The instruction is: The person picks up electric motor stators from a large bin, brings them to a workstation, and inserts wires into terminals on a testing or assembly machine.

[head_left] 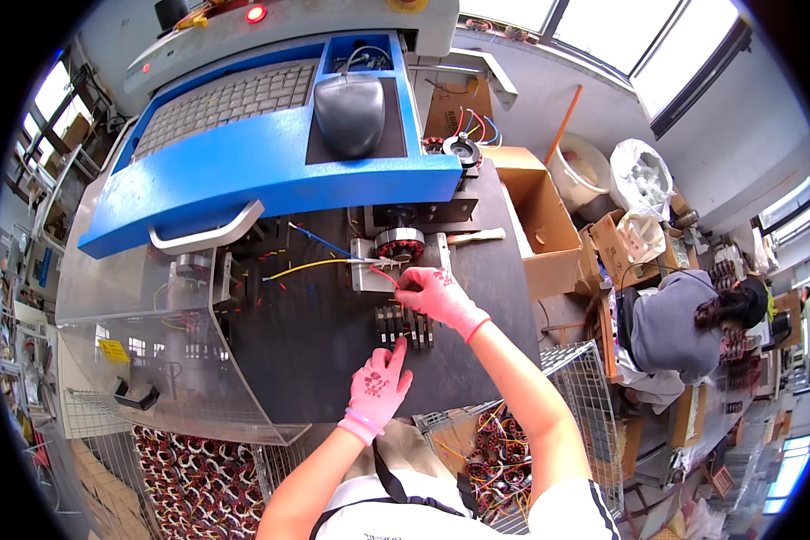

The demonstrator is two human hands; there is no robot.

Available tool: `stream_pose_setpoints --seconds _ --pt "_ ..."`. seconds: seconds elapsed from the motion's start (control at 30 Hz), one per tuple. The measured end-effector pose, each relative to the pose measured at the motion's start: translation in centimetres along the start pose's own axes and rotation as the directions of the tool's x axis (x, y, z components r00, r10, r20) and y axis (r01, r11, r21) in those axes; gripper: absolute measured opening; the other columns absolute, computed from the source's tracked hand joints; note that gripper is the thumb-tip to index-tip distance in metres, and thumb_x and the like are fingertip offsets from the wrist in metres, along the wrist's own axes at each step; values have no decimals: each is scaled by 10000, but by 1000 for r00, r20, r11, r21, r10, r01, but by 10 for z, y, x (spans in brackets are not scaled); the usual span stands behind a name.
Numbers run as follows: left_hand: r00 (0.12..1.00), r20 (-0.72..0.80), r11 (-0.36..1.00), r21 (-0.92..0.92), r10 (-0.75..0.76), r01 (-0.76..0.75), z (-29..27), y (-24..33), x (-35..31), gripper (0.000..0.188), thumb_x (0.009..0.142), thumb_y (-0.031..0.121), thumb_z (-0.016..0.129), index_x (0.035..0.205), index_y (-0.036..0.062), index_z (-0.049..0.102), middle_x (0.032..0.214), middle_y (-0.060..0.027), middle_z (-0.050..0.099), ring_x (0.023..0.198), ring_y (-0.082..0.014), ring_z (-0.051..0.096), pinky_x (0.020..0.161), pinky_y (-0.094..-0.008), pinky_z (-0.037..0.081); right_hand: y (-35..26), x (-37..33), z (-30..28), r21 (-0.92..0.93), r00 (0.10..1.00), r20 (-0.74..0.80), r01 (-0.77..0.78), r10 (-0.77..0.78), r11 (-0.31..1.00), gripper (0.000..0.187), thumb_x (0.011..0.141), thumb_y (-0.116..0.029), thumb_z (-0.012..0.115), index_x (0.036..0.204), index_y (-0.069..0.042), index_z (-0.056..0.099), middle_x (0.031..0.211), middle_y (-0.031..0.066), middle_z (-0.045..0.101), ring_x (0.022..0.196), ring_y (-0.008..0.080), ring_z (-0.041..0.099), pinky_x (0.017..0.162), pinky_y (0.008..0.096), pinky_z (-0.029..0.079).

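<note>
A motor stator with a metal ring and dark red windings sits in a metal fixture on the dark worktable. From it a yellow wire and a blue wire stretch left. My right hand, in a pink glove, pinches the short red wire in front of the fixture. Below it stands a row of black terminal clips. My left hand, also gloved in pink, has its index finger extended to the row's near edge; the other fingers are loosely bent, with nothing visible in them.
A blue keyboard tray with a black mouse overhangs the table's far side. On the left stands a clear plastic guard. Wire baskets of stators are below the near edge. A cardboard box and a seated person are to the right.
</note>
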State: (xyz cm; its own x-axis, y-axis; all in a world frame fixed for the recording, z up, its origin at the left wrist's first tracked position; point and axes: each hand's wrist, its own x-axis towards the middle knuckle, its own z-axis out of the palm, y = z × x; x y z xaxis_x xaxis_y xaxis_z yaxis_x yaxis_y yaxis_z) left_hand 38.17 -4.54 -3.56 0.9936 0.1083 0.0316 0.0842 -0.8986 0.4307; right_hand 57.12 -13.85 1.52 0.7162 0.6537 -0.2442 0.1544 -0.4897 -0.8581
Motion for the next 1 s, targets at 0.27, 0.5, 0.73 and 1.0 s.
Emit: stream_pose_setpoints --seconds 0.27,0.5,0.73,1.0 --pt "990 138 950 305 23 -65 28 -8 -2 622 866 323 576 1421 115 386 968 -68 523 811 -210 592 628 -381 499 18 2 12 -167 989 -12 146 -150 975 201 826 -211 670 925 -42 626 797 133 673 739 298 657 684 368 501" --pt "989 142 930 356 48 -96 33 -11 0 551 875 304 563 1380 120 443 971 -55 527 826 -199 587 624 -374 498 18 3 16 -267 979 19 199 -201 943 180 829 -215 647 919 -61 624 813 125 675 804 318 650 711 401 494" --pt "996 64 958 275 66 -81 29 -7 1 483 876 257 583 1328 119 484 954 -61 540 796 -214 594 617 -375 497 25 5 19 -333 968 33 247 -250 910 183 831 -222 641 909 -59 618 809 134 663 816 344 638 713 419 490" --pt "711 -192 8 -967 -677 -253 -74 -60 110 435 926 417 605 1210 99 516 820 -15 587 635 -86 551 464 -207 391 -3 -7 28 -9 994 -104 32 -33 999 258 862 -305 650 925 -54 650 738 114 652 705 230 660 641 364 489"
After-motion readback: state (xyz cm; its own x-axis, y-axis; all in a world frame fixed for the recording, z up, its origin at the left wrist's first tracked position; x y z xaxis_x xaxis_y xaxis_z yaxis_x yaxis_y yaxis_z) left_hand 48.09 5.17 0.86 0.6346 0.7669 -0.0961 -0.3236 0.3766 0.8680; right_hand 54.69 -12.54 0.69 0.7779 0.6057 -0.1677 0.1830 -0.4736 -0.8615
